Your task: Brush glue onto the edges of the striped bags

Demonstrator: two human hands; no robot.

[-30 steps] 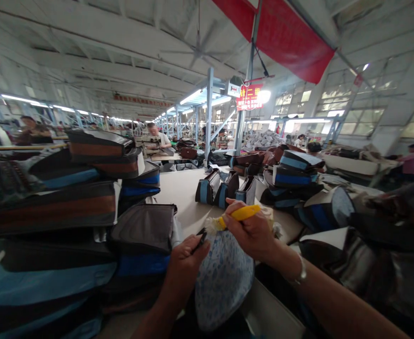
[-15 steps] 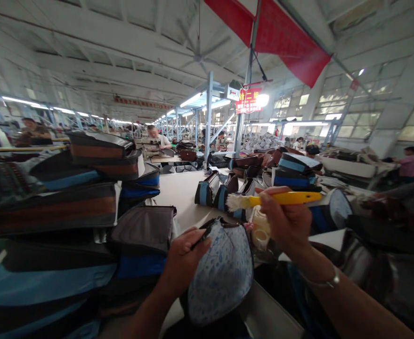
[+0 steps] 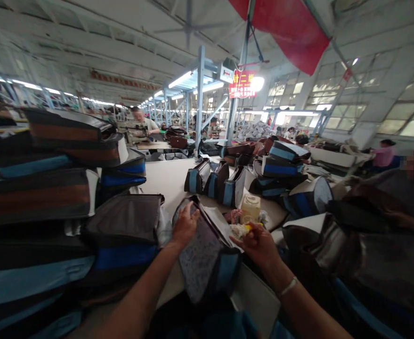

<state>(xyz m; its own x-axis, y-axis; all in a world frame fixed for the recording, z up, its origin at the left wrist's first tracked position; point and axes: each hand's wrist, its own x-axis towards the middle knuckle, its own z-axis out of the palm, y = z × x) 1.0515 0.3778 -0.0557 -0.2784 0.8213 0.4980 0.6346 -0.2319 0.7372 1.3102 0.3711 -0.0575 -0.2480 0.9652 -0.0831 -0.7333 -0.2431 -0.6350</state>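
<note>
Gripped brush [image 3: 239, 230] in right hand [image 3: 260, 244], touched unfinished-looking six-o'clock bag [image 3: 201, 252] with left hand [image 3: 184, 227]; couldn't tell its grip, nor progress on twelve-o'clock bags [image 3: 220, 180].

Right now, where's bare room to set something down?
Pale tabletop between the left bag stack and three upright bags, beyond the mottled bag at the left hand. Crowded: around the right hand, with brush, cream container, piled bags.

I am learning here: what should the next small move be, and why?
Perhaps steady the dark, wedge-shaped, blue-striped bag with the left hand, which touches its upper part, since the right hand holds the yellow-handled, pale-bristled brush beside it.
</note>
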